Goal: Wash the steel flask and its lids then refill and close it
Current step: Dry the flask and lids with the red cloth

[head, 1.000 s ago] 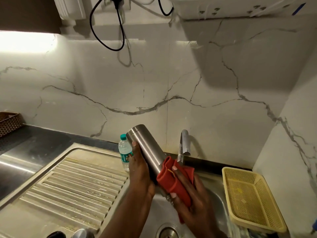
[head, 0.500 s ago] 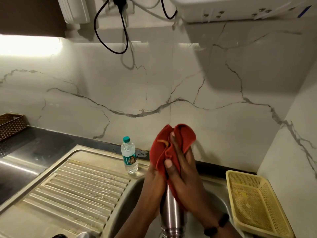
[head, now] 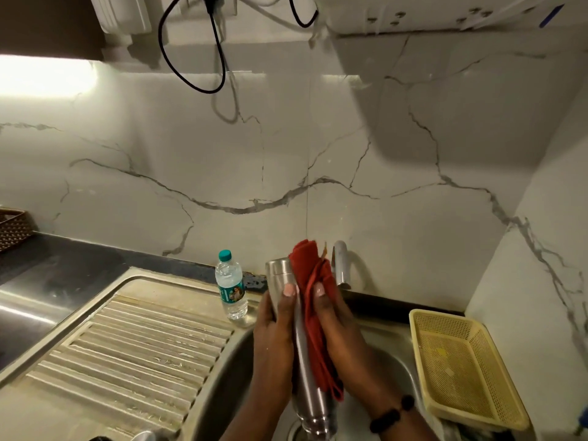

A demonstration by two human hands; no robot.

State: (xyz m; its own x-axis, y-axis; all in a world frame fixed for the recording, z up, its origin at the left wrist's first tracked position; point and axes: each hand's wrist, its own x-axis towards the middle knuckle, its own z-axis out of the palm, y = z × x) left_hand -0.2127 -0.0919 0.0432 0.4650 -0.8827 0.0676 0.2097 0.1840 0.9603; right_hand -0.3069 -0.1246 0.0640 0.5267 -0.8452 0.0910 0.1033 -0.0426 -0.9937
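The steel flask (head: pixel 302 345) is being held over the sink (head: pixel 229 377) basin, base uppermost and neck pointing down toward the drain, presumably so that any water left inside is running out instead of pooling. The left hand (head: pixel 275 332) is wrapping its fingers around the flask's left side, thumb lying up the body, and is serving as the steadying hold. The right hand (head: pixel 337 329) is pressing a red cloth (head: pixel 313 313) against the flask's right side, fingers curled over the fabric so that it is lying along the wall from the base downward; this looks like wiping the outside. The cloth is bunching above the base and trailing down near the neck.

The tap (head: pixel 340 264) is standing just behind the hands at the sink's back edge; I cannot tell whether water is running. A small plastic water bottle (head: pixel 230 284) is standing upright at the back of the draining board, beside the basin's left rim. A yellow basket (head: pixel 461 367) is sitting at the basin's right edge. No lids are identifiable, and refilling and closing are not yet begun.
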